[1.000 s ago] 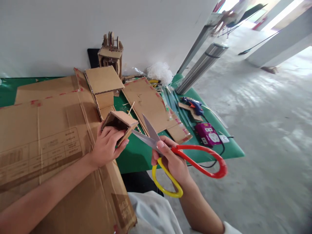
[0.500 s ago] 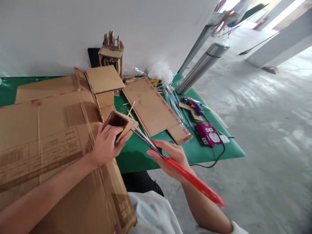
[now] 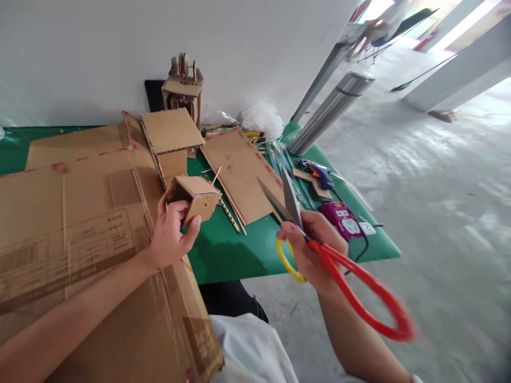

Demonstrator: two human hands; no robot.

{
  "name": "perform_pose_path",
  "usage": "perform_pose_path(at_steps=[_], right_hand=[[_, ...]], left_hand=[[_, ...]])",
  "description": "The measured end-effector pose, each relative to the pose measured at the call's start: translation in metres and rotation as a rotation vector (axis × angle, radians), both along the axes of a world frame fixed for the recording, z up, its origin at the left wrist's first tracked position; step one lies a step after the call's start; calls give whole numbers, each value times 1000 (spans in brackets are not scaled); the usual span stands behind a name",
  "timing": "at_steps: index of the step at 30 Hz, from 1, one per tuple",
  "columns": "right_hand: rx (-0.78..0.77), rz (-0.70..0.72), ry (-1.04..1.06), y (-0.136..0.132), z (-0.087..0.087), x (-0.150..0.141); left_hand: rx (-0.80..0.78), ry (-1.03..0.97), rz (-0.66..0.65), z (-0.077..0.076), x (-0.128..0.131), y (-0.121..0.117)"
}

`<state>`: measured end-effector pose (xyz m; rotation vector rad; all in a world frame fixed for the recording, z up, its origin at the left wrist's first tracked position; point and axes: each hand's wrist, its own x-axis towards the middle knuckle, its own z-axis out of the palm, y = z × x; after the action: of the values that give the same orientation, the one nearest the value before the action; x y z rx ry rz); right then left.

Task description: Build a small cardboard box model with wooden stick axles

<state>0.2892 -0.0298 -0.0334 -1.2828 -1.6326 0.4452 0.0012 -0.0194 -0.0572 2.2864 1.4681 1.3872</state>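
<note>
My left hand [image 3: 171, 234] grips a small folded cardboard box piece [image 3: 196, 196] just above the green table [image 3: 239, 250]. My right hand [image 3: 313, 247] is closed around large scissors [image 3: 303, 229] with one red and one yellow handle loop. Their blades are slightly apart and point up and away, off to the right of the cardboard piece and clear of it. The red loop trails, blurred, toward the lower right.
A large flattened carton [image 3: 72, 223] covers the left of the table. Behind stand a cardboard box [image 3: 171, 139] and a small cardboard model [image 3: 182, 85]. A flat cardboard sheet [image 3: 241, 170], a blue glue gun [image 3: 317, 173] and a purple power strip [image 3: 342, 218] lie at right.
The scissors have come away from the cardboard piece and swung right, blades now pointing up. My left hand has turned the piece a little and kept hold of it.
</note>
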Motion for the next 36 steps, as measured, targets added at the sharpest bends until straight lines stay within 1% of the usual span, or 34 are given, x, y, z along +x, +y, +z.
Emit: perform_pose_path(at_steps=[1,3,5,8,11,14,18,22,24,26,29,32,34,36], right_hand=[[70,-66,-117,11,-3,5],[117,-98,-324,39,-10,15],[84,-50,-445,67,-17,24],[4,54,-556,104,-26,30],[-37,120,-699,129,-34,31],[-48,176,-795,145,-37,29],[-70,241,-907,157,-31,23],[-61,273,-1118,160,-18,16],[-48,258,-1216,159,-14,11],[-46,212,-1284,159,-13,5],[-61,175,-1312,157,-14,-2],[-101,188,-1327,156,-15,-3],[-139,223,-1340,157,-13,0],[-181,299,-1348,159,-11,3]], left_hand=[[-19,-23,-18,-2,-1,0],[-78,-77,-38,-6,-3,0],[-145,-133,-48,-10,-6,-1],[-219,-231,-90,-13,-7,-3],[-251,-348,-121,-13,-5,-3],[-254,-444,-146,-9,-3,-2],[-288,-531,-196,-5,-2,1],[-315,-559,-205,-4,-2,1],[-334,-548,-199,-3,-2,0],[-346,-534,-198,-3,-2,-1],[-346,-520,-191,-3,-2,-1],[-336,-519,-190,-4,-2,0],[-329,-519,-193,-4,-1,0],[-335,-521,-190,-4,-1,0]])
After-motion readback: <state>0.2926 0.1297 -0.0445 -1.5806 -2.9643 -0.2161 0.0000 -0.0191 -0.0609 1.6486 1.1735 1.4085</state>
